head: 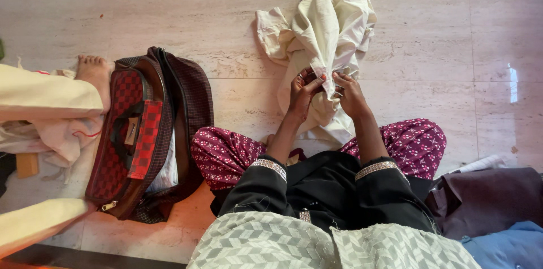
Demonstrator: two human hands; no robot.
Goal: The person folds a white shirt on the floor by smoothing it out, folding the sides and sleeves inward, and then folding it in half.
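Observation:
A crumpled cream garment (322,31) lies on the pale stone floor in front of me, stretching from my lap toward the top of the view. My left hand (305,91) pinches a fold of it near its lower middle. My right hand (349,93) grips the same fold just to the right, fingers closed on the cloth. Both wrists come out of black sleeves with silver-trimmed cuffs. My knees in maroon patterned trousers (226,153) spread to either side.
An open red and brown checked bag (141,133) lies to my left with cloth inside. Another person's bare foot (93,71) and cream clothing (45,99) sit at the left edge. Folded dark brown cloth (486,198) and blue cloth (509,246) lie at lower right.

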